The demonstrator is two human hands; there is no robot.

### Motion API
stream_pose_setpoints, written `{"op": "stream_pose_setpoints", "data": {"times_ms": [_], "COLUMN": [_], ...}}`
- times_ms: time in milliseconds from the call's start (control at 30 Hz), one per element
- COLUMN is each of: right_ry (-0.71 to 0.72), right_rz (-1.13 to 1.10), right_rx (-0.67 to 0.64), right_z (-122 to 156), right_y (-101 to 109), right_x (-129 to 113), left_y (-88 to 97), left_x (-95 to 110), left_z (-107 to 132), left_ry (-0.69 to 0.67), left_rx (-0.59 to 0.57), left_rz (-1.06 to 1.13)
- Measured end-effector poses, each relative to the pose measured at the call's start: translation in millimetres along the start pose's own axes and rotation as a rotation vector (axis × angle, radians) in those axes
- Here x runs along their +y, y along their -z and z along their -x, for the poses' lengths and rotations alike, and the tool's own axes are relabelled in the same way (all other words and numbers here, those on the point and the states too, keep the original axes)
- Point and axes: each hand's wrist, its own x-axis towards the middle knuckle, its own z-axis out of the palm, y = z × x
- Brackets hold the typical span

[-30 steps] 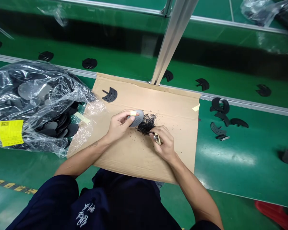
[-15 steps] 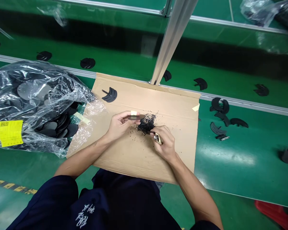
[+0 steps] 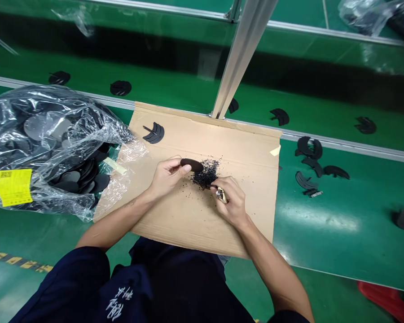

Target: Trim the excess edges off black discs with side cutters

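Between the thumb and fingers of my left hand [image 3: 168, 176], a flat black disc [image 3: 191, 165] is pinched, its broad dark face tilted toward me. My right hand [image 3: 230, 197] is closed round a small hand tool [image 3: 221, 194] with a shiny metal end and a pale yellowish part; its kind is not clear. The tool's dark tip points at a heap of tiny black scraps [image 3: 207, 172], just right of the disc. Both hands are over a brown cardboard sheet [image 3: 191, 220], where the scraps lie scattered.
A clear plastic bag [image 3: 54, 134] of black discs lies to the left, bearing a yellow label [image 3: 15, 187]. Curved black pieces [image 3: 154, 133] sit on the cardboard's far left; several more [image 3: 309, 148] lie on the green table at right. A metal post [image 3: 239, 63] rises behind the cardboard.
My left hand has turned the disc from nearly edge-on to show its broad face. My right hand stays in place. The black pieces behind the rail have shifted slightly left.
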Motion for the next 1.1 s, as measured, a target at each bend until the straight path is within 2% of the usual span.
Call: {"op": "stream_pose_setpoints", "data": {"times_ms": [133, 300, 433, 600, 833, 1100], "right_ry": [0.000, -0.010, -0.004, 0.018, 0.020, 0.007], "right_rz": [-0.010, -0.021, -0.023, -0.034, -0.044, -0.027], "right_rx": [-0.006, -0.030, -0.036, -0.034, -0.037, -0.045], "right_z": [0, 2, 2, 2, 1, 1], "right_y": [0, 0, 0, -1, -1, -1], "right_x": [0, 0, 1, 1, 0, 0], "left_y": [0.2, -3.1, -5.3, -2.7, 0.4, -2.1], "left_x": [-1, -7, -12, -11, -10, -9], "left_z": [0, 3, 5, 6, 7, 10], "left_ry": [-0.053, 0.002, 0.007, -0.059, -0.059, -0.080], "left_rx": [0.011, -0.032, 0.002, -0.030, -0.006, -0.056], "left_rz": [-0.034, 0.085, 0.113, 0.042, -0.033, -0.140]}}
